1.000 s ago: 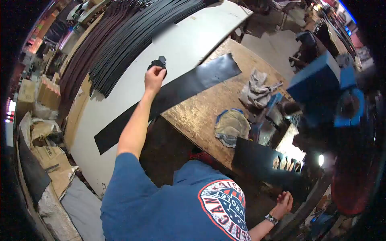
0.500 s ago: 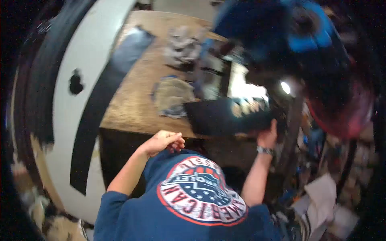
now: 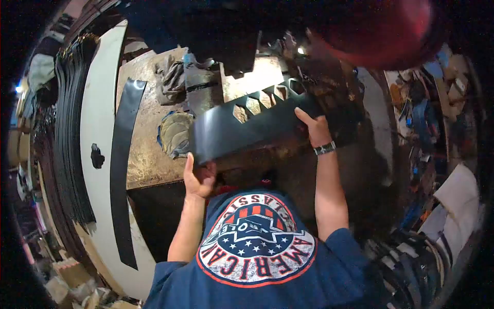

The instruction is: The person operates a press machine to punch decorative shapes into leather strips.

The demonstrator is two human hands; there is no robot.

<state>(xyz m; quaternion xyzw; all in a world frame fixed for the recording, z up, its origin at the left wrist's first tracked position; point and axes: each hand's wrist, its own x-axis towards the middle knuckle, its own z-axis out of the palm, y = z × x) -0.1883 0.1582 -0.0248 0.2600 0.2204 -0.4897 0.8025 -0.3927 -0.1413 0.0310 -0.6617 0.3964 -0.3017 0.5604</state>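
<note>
A dark, glossy black sheet [image 3: 226,136] with a row of several diamond-shaped cutouts near its far edge is held tilted over the front of the worktable. My right hand [image 3: 318,129], with a banded watch at the wrist, grips its right end, thumb on top and fingers hidden beneath. At the sheet's lower left corner is my left hand [image 3: 198,180], thumb raised by the edge and fingers curled under it. Behind the left end, a padded tan glove-like piece [image 3: 176,135] lies on the wooden worktable [image 3: 141,159].
A long black strip [image 3: 123,170] leans along a white panel [image 3: 98,113] at left, beside a stack of dark strips [image 3: 72,123]. Crumpled grey cloth [image 3: 170,80] lies farther back on the table. Dark machinery with a red rounded part [image 3: 381,31] hangs overhead. Folded material [image 3: 411,262] is piled at right.
My left hand has moved from in front of my chest to the sheet's left corner. The sheet has shifted left and turned its face up, still in my right hand. The view has swung right.
</note>
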